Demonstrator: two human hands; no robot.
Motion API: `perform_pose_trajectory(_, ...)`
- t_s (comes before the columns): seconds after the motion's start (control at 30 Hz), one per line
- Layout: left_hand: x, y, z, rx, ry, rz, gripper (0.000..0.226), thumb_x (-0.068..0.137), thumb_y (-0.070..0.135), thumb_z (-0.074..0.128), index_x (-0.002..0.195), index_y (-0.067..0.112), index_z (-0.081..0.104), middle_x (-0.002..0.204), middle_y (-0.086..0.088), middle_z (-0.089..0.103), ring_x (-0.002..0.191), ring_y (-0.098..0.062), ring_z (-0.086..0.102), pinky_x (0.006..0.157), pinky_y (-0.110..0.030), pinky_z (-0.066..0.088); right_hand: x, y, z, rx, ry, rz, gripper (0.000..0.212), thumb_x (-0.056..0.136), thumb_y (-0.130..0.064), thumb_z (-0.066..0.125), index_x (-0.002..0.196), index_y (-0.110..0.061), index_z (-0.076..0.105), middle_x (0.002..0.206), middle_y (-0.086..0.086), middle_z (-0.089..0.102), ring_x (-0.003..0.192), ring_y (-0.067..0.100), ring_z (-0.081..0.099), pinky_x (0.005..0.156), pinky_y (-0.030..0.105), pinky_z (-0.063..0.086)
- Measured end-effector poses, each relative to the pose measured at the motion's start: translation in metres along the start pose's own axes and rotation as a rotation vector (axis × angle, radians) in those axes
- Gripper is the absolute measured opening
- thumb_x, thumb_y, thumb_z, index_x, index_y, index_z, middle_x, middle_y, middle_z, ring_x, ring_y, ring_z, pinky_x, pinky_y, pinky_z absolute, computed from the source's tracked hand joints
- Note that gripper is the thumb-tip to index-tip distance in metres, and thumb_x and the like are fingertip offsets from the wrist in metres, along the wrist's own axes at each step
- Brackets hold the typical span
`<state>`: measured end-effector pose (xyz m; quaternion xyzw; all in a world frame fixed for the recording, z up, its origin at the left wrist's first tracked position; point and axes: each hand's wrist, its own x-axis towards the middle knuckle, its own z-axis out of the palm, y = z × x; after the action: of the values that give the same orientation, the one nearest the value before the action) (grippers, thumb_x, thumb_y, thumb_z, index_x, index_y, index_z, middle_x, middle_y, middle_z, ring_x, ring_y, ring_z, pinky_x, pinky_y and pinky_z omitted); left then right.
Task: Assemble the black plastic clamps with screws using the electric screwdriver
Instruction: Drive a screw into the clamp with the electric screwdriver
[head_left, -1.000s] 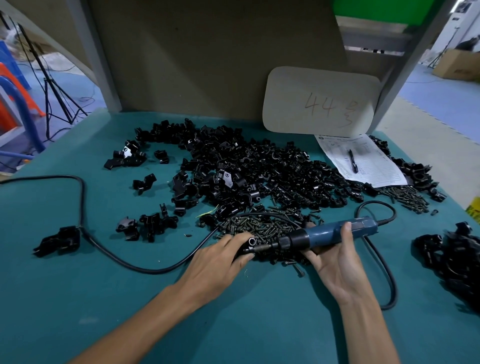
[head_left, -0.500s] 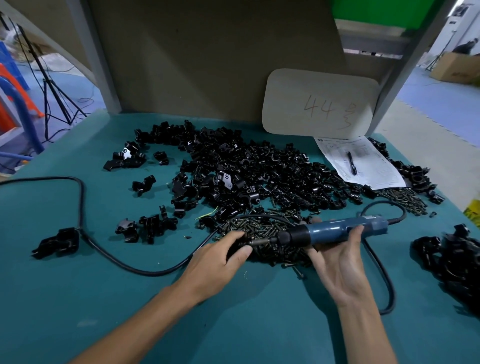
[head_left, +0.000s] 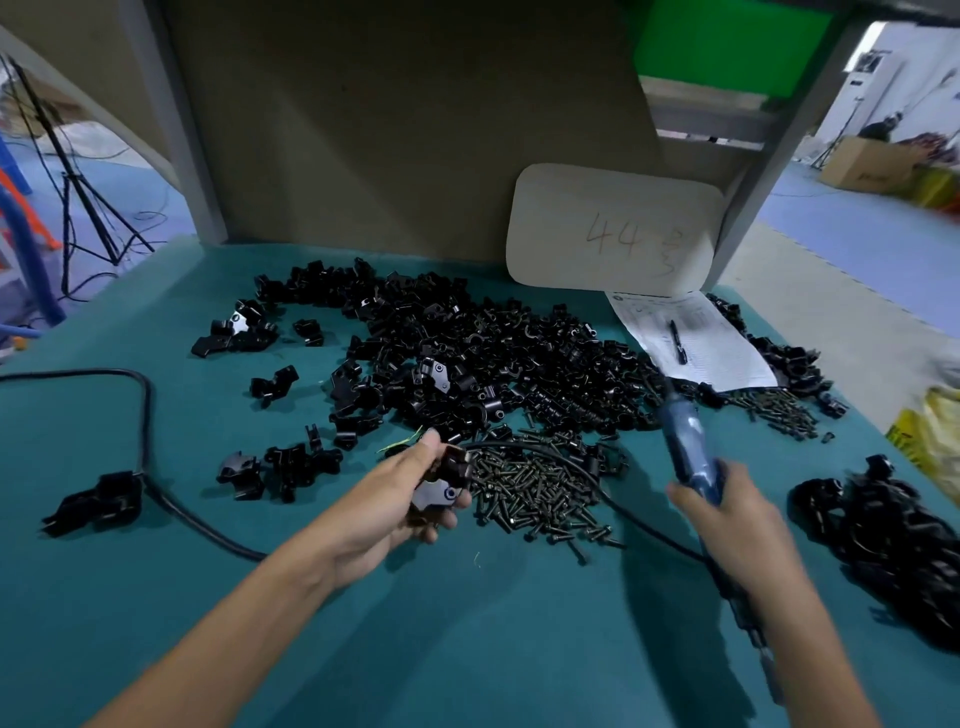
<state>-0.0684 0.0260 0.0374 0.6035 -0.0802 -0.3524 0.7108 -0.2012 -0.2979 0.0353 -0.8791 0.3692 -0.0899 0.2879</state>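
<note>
Gripped a black clamp (head_left: 447, 480) in the curled left hand (head_left: 384, 506), low centre of frame. Clasped the electric screwdriver (head_left: 685, 444) in the right hand (head_left: 727, 514), lower right, pointing up and away. Probably stood between fastenings; next called for picking from the screws (head_left: 535, 493) between the hands, then aligning the bit. Had to mind the black cable (head_left: 631, 516) crossing them, below the loose clamps (head_left: 493, 364).

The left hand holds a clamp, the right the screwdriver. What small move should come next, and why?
Probably turn the screwdriver toward the clamp in the left hand: the right hand grips it pointing away, over the loose parts.
</note>
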Motion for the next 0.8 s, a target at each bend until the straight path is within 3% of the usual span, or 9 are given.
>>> perform_pose_trajectory(0.07, 0.000, -0.001, 0.003, 0.082, -0.006, 0.036, 0.051, 0.083, 0.059, 0.063, 0.119, 0.022, 0.062, 0.086, -0.006, 0.070, 0.068, -0.012, 0.058, 0.058, -0.025, 0.047, -0.002, 0.004, 0.006, -0.121, -0.012, -0.005, 0.053, 0.094, -0.047, 0.068, 0.132, -0.014, 0.052, 0.118, 0.010, 0.059, 0.094, 0.028, 0.053, 0.080, 0.041, 0.042)
perform_pose_trajectory(0.2, 0.005, -0.007, 0.002, 0.351, 0.068, 0.203, 0.013, 0.094, 0.049, 0.061, 0.098, 0.042, 0.072, 0.067, 0.005, 0.065, 0.056, -0.006, 0.050, 0.051, -0.021, 0.041, -0.017, -0.009, 0.012, -0.491, 0.100, -0.092, 0.068, 0.093, -0.052, 0.068, 0.146, -0.014, 0.047, 0.139, 0.018, 0.049, 0.120, 0.038, 0.045, 0.102, 0.044, 0.037)
perform_pose_trajectory(0.27, 0.005, -0.012, -0.001, 0.547, 0.107, 0.293, 0.042, 0.095, 0.064, 0.049, 0.105, 0.030, 0.071, 0.066, 0.003, 0.061, 0.057, -0.010, 0.050, 0.056, -0.026, 0.039, -0.034, -0.025, 0.016, -0.339, 0.138, -0.249, 0.051, 0.092, -0.047, 0.071, 0.133, -0.020, 0.057, 0.126, 0.011, 0.056, 0.108, 0.029, 0.051, 0.090, 0.041, 0.044)
perform_pose_trajectory(0.33, 0.003, -0.021, 0.000, 0.771, 0.139, 0.361, 0.073, 0.088, 0.080, 0.035, 0.107, 0.015, 0.063, 0.069, 0.000, 0.056, 0.059, -0.014, 0.051, 0.061, -0.030, 0.037, -0.052, -0.037, 0.026, -0.187, -0.001, -0.369, 0.026, 0.094, -0.046, 0.069, 0.112, -0.028, 0.061, 0.102, -0.008, 0.058, 0.085, 0.007, 0.055, 0.070, 0.027, 0.044)
perform_pose_trajectory(0.43, 0.001, -0.034, 0.003, 0.798, 0.153, 0.341, 0.063, 0.085, 0.088, 0.028, 0.093, 0.031, 0.053, 0.064, 0.010, 0.048, 0.053, -0.004, 0.042, 0.055, -0.029, 0.034, -0.070, -0.040, 0.051, -0.285, -0.186, -0.394, 0.019, 0.099, -0.045, 0.061, 0.106, -0.028, 0.058, 0.095, -0.014, 0.055, 0.083, 0.005, 0.060, 0.072, 0.023, 0.049)
perform_pose_trajectory(0.53, 0.003, -0.045, 0.009, 0.814, 0.142, 0.322, 0.056, 0.078, 0.092, 0.038, 0.109, 0.046, 0.048, 0.070, 0.013, 0.060, 0.053, -0.002, 0.053, 0.048, -0.021, 0.040, -0.072, -0.037, 0.062, -0.307, -0.136, -0.395, 0.015, 0.106, -0.037, 0.052, 0.107, -0.022, 0.056, 0.102, -0.007, 0.057, 0.091, 0.016, 0.058, 0.082, 0.033, 0.048)
perform_pose_trajectory(0.67, 0.005, -0.053, 0.014, 0.869, 0.141, 0.389, 0.054, 0.085, 0.081, 0.044, 0.130, 0.052, 0.046, 0.087, 0.020, 0.063, 0.072, 0.010, 0.059, 0.058, -0.009, 0.044, -0.070, -0.035, 0.062, 0.047, -0.101, -0.430, 0.013, 0.104, -0.034, 0.056, 0.093, -0.029, 0.050, 0.083, -0.008, 0.062, 0.073, 0.012, 0.058, 0.066, 0.036, 0.049)
perform_pose_trajectory(0.73, 0.006, -0.056, 0.016, 0.917, 0.145, 0.449, 0.058, 0.088, 0.077, 0.045, 0.139, 0.049, 0.045, 0.106, 0.031, 0.059, 0.092, 0.021, 0.053, 0.073, -0.002, 0.041, -0.069, -0.044, 0.065, 0.371, -0.204, -0.369, 0.012, 0.100, -0.031, 0.063, 0.089, -0.034, 0.060, 0.081, -0.005, 0.068, 0.073, 0.010, 0.063, 0.064, 0.030, 0.053)
perform_pose_trajectory(0.8, 0.009, -0.058, 0.016, 0.923, 0.149, 0.475, 0.059, 0.091, 0.072, 0.049, 0.143, 0.045, 0.047, 0.121, 0.029, 0.057, 0.107, 0.017, 0.051, 0.086, -0.006, 0.041, -0.070, -0.056, 0.073, 0.703, -0.315, -0.284, 0.009, 0.096, -0.024, 0.071, 0.091, -0.031, 0.072, 0.083, -0.004, 0.072, 0.076, 0.008, 0.066, 0.067, 0.027, 0.056)
